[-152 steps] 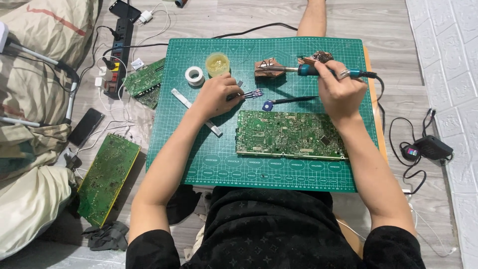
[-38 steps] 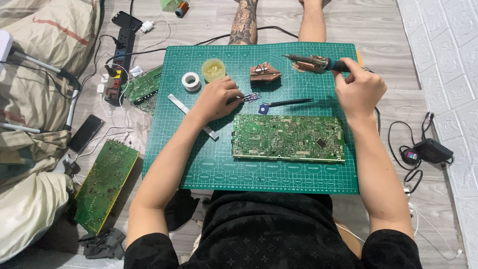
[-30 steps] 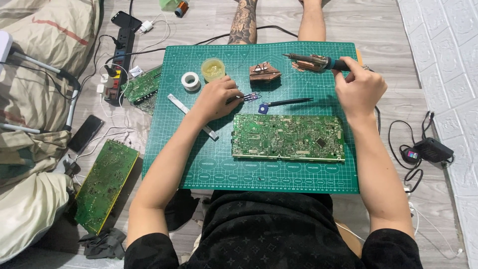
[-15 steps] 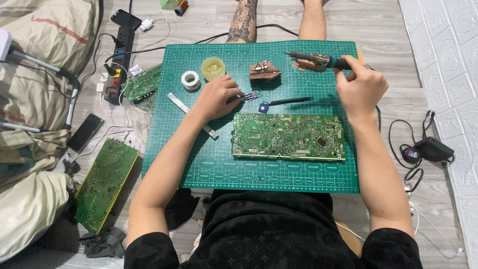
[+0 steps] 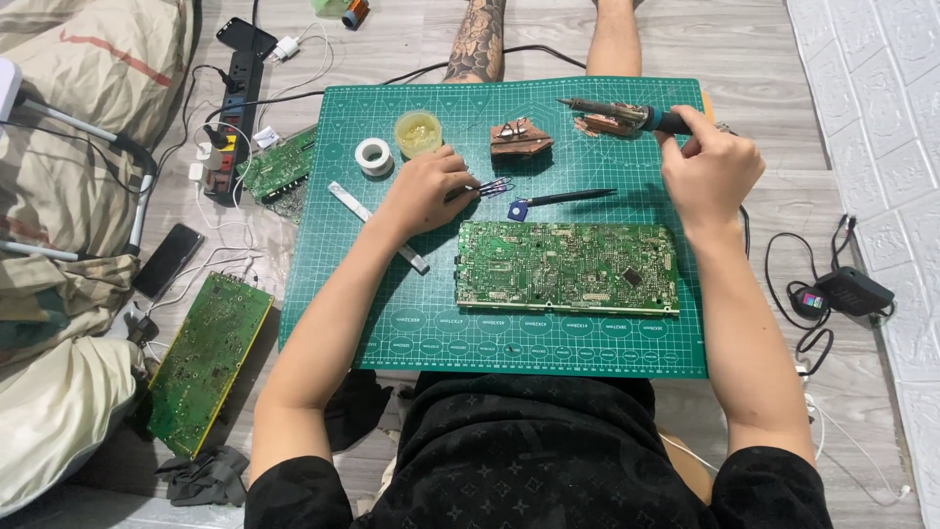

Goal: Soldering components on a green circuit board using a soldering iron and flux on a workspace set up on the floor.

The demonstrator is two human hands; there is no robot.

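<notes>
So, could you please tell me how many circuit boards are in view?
3: large circuit board on the green mat, second board on the floor at left, small board beside the power strip. Others may be hidden.

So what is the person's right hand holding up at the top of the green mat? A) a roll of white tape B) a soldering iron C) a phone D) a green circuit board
B: the right hand grips the dark handle of a soldering iron, whose tip points left over the green mat.

Matt green cutting mat [image 5: 392, 323], glossy green circuit board [image 5: 568, 266], metal-tipped soldering iron [image 5: 627, 116], rough wooden floor [image 5: 774, 78]
</notes>
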